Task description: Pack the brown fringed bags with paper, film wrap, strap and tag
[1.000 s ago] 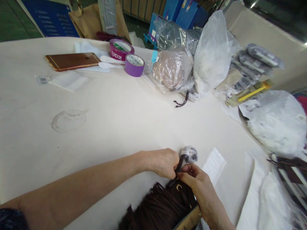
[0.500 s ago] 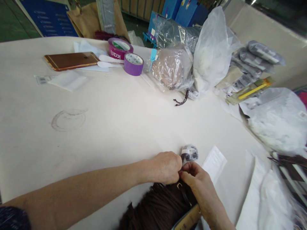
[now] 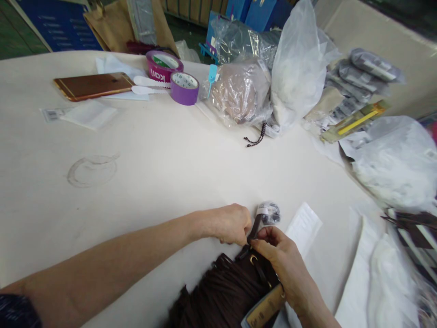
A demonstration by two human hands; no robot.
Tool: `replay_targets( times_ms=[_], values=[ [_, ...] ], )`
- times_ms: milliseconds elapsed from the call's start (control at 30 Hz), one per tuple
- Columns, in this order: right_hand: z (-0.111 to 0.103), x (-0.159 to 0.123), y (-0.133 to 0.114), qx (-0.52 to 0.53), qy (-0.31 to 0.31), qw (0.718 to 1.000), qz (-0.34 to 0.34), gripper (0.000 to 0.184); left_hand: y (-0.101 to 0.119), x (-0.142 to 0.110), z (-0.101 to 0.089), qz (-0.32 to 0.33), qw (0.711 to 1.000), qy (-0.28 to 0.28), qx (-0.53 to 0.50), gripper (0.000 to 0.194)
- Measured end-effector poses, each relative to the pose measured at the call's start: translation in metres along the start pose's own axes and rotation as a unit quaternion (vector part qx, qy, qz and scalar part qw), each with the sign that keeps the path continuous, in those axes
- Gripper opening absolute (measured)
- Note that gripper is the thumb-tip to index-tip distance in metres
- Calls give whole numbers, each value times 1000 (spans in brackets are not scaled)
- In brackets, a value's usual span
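A dark brown fringed bag [image 3: 225,291] lies at the near edge of the table, with a gold ring at its top. A thin brown strap [image 3: 254,226] runs up from it to a small plastic-wrapped end piece [image 3: 269,212]. My left hand [image 3: 229,223] is closed, pinching the strap from the left. My right hand [image 3: 278,255] is closed too, with its fingertips gripping the strap and the bag's top just by the ring. A brown card tag [image 3: 264,310] sticks out under my right wrist.
A white paper slip [image 3: 303,225] lies right of the hands. Farther back are a gold phone [image 3: 92,85], two purple tape rolls [image 3: 184,87], plastic-bagged goods [image 3: 242,91] and a white bag [image 3: 300,68]. More bags and white sheets [image 3: 392,168] crowd the right side.
My hands have shifted slightly on the strap; the left hand has eased back to the left and more of the strap shows between the fingers. The view has tilted a little.
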State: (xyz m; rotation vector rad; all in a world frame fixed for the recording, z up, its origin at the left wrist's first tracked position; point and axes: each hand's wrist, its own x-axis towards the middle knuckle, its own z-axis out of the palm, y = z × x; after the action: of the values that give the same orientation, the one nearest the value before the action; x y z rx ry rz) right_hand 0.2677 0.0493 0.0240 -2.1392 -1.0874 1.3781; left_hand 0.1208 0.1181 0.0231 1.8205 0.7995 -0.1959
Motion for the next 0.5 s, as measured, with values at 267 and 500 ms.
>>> replay_targets(
  times_ms=[267, 500],
  values=[
    [-1, 1, 3, 15, 4, 1000, -9, 20, 2, 3, 11, 70, 990, 37, 119, 16],
    [-2, 1, 6, -19, -6, 999, -32, 19, 11, 3, 16, 46, 982, 49, 178, 19]
  ],
)
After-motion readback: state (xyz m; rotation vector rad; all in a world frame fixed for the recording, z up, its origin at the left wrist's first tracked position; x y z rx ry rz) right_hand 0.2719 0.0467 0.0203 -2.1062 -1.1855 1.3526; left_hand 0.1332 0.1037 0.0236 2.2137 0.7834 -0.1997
